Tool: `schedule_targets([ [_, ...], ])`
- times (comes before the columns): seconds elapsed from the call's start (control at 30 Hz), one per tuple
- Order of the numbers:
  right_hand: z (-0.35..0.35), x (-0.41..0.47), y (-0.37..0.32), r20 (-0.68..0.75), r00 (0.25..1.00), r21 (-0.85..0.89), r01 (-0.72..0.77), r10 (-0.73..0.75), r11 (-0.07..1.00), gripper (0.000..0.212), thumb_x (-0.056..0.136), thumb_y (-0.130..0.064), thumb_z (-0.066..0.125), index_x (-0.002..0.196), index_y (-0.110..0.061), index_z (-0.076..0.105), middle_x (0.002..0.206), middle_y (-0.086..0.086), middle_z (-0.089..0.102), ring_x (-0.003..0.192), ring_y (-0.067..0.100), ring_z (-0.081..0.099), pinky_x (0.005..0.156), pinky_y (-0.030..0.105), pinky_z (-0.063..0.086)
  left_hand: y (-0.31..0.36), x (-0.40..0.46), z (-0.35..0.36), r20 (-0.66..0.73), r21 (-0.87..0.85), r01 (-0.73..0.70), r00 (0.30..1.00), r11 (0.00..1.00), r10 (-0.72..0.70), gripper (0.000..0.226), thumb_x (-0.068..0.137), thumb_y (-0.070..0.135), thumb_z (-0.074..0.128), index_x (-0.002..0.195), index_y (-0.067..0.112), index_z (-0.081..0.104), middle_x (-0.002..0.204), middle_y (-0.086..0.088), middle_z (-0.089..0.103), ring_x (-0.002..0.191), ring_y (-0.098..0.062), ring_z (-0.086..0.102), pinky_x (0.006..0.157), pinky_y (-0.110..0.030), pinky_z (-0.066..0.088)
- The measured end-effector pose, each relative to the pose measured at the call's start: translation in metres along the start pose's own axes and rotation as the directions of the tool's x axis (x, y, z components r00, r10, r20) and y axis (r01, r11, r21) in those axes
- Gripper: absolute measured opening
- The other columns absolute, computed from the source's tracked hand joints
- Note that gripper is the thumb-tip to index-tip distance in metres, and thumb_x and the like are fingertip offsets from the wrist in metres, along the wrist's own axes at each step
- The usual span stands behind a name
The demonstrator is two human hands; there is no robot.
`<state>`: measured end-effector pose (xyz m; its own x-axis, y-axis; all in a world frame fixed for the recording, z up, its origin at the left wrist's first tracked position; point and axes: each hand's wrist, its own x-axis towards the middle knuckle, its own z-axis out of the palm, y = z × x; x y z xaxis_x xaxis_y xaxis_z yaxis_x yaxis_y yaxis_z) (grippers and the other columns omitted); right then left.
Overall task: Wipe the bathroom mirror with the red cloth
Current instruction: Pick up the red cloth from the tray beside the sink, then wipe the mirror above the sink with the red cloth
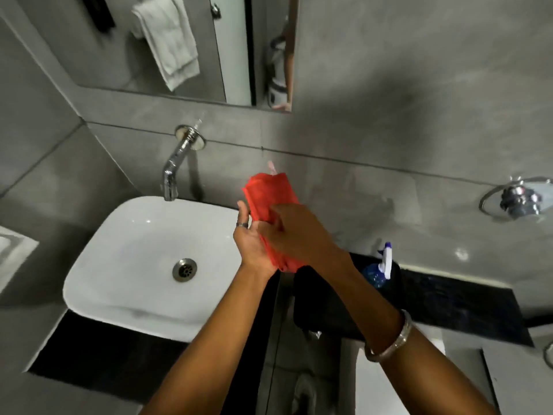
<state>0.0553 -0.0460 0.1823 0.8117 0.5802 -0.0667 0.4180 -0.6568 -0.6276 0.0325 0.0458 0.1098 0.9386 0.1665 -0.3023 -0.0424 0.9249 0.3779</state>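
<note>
A folded red cloth [269, 196] is held upright between both hands, in front of the grey wall just right of the basin. My left hand [250, 244] cups it from the left with fingers raised. My right hand [294, 232] presses over it from the right, covering its lower half. The mirror [179, 46] hangs on the wall above and to the left, well apart from the cloth; it reflects a white towel and a door.
A white basin [98, 265] with a drain sits left, under a chrome tap [175, 166]. A blue spray bottle [378, 269] stands in a black container [344, 313] on the dark counter at right. A chrome ring holder [514, 199] sticks out of the right wall.
</note>
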Motion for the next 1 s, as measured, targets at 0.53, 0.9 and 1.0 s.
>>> schedule_targets([
  [0.53, -0.248, 0.104, -0.124, -0.771, 0.465, -0.388, 0.2, -0.436, 0.9, 0.057, 0.104, -0.033, 0.051, 0.157, -0.013, 0.044, 0.171, 0.012, 0.029, 0.161, 0.032, 0.018, 0.132, 0.048, 0.016, 0.179, -0.014, 0.26, 0.098, 0.362, -0.75, 0.621, 0.554, 0.777, 0.047, 0.093, 0.008, 0.056, 0.14, 0.008, 0.055, 0.138, -0.016, 0.062, 0.126, -0.039, 0.059, 0.105, -0.046, 0.053],
  [0.9, -0.396, 0.151, -0.175, -0.711, 0.198, -0.702, -0.135, -0.675, 0.7, 0.07, 0.108, -0.054, 0.017, 0.168, -0.02, 0.0, 0.176, 0.003, -0.007, 0.163, 0.024, -0.01, 0.132, 0.056, 0.0, 0.231, 0.056, 0.413, 0.834, 0.533, -0.348, 0.065, -0.771, 0.548, 0.081, 0.1, 0.06, 0.009, 0.162, 0.013, -0.013, 0.171, -0.007, -0.022, 0.158, -0.021, -0.023, 0.127, -0.039, -0.02],
  [1.0, -0.397, 0.156, -0.172, -0.713, 0.161, -0.701, -0.132, -0.683, 0.701, 0.068, 0.108, -0.05, 0.016, 0.168, -0.021, 0.004, 0.177, 0.0, -0.001, 0.164, 0.023, -0.006, 0.132, 0.053, 0.002, 0.259, 0.064, 0.395, 0.932, 0.353, -0.272, 0.014, -0.895, 0.363, 0.069, 0.105, 0.047, 0.013, 0.163, 0.018, -0.01, 0.172, -0.001, -0.016, 0.159, -0.015, -0.016, 0.13, -0.038, -0.01],
])
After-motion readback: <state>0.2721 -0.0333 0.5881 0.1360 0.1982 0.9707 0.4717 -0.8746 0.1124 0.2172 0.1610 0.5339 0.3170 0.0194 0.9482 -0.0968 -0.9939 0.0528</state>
